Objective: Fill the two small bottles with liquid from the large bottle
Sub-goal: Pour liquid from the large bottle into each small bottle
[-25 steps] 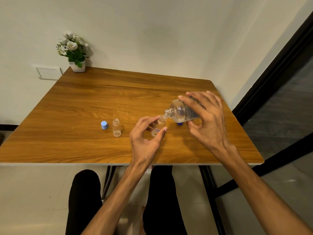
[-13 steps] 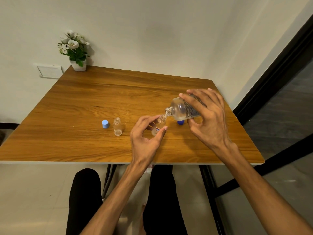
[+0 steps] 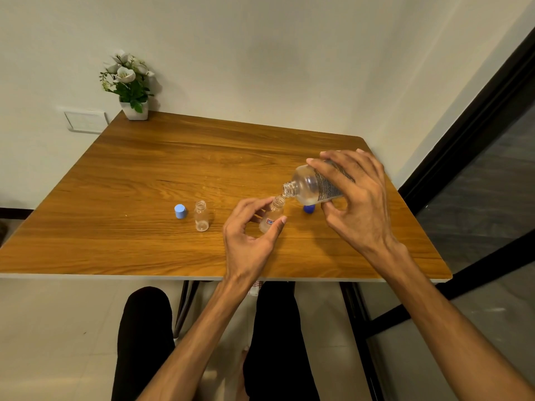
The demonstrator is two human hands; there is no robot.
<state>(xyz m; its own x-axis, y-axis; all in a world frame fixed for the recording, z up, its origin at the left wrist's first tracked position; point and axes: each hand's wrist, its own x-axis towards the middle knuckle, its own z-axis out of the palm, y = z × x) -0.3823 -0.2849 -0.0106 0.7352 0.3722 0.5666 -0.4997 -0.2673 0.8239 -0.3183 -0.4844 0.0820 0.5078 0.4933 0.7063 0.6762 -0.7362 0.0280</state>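
The left hand has its fingers and thumb wrapped around one small bottle, which leans a bit toward the big bottle. The right hand has its fingers clamped on the big bottle, tipped on its side with its open mouth right at the small one's mouth. Both are near the right side of the surface, toward the front edge.

The small mouth is tiny. If the big bottle tips too far, I think liquid will rush out and splash over the left fingers and the wood. If either hand shakes, the mouths will slip apart and the liquid will miss.

A dark blue cap sits under the big bottle. The other small bottle stands open near the middle, looking empty, beside a light blue cap. A careless bump could knock it over.
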